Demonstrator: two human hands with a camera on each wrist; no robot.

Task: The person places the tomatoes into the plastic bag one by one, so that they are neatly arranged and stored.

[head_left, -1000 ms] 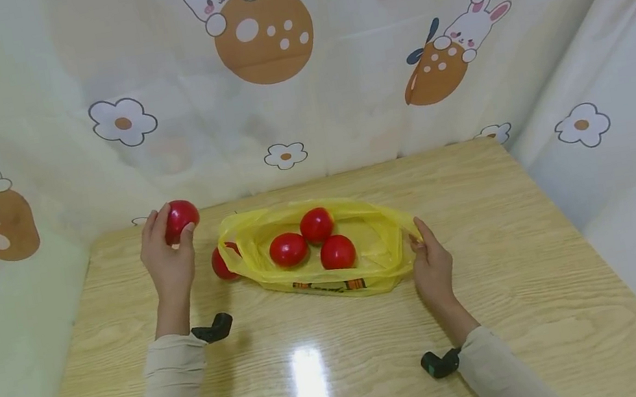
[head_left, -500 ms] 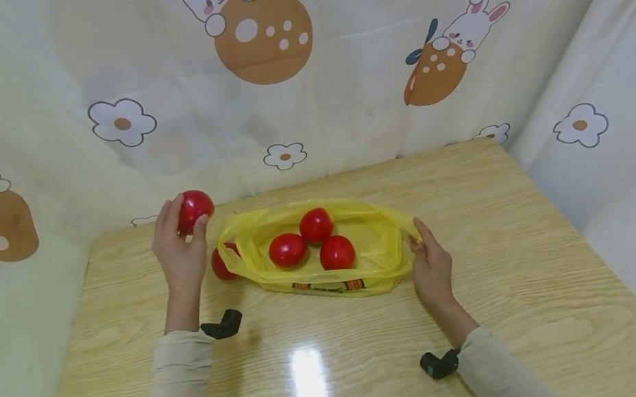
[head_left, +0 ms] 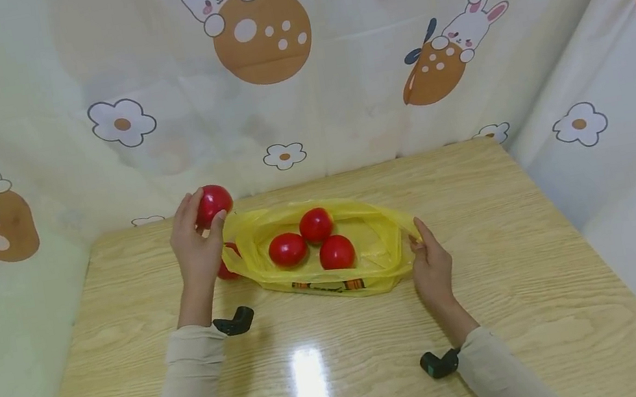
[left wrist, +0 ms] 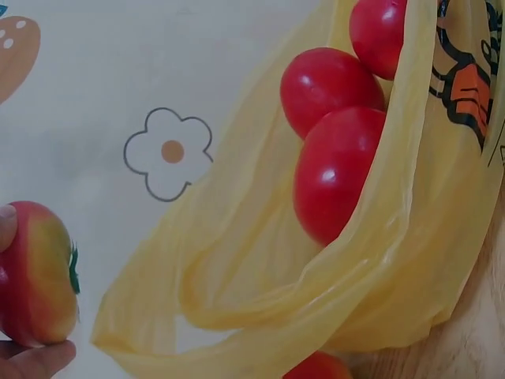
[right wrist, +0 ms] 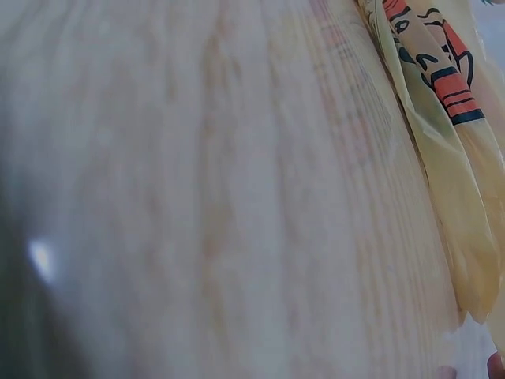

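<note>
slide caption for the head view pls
Left hand holds a red fruit while the right hand grips a yellow bag.

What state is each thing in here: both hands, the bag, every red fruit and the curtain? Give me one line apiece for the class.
Left hand: fingers holding one fruit
Right hand: fingers gripping the bag's right edge
Yellow bag: mouth open, partly filled
Held red fruit: raised, outside the bag
Three red fruits: lying inside the bag
Loose red fruit: outside the bag's left end, partly hidden
Curtain: hanging, creased

1 red fruit (head_left: 226, 269) — partly hidden by yellow bag (head_left: 313, 276) — right wrist view: tabletop (right wrist: 197, 197) blurred.
</note>
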